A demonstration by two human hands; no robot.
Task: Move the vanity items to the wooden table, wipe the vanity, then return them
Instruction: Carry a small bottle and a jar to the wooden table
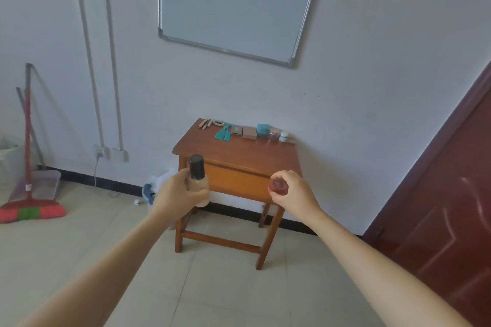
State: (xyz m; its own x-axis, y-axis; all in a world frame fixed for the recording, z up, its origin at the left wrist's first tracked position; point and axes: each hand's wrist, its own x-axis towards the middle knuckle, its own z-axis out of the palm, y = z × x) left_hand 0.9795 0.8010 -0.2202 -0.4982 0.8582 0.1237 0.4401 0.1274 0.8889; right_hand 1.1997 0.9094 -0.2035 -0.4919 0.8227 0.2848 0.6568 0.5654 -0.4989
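A whiteboard [233, 5] hangs on the white wall [372, 74]. A red broom [32, 212] and dustpan [43, 180] lean at the left; a dark brown door [451, 207] stands at the right

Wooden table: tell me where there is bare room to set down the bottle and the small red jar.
The brown wooden table is bare across its front half, from the front edge up to the back row. That row, from the tan sticks to the small white jar, is crowded along the wall.
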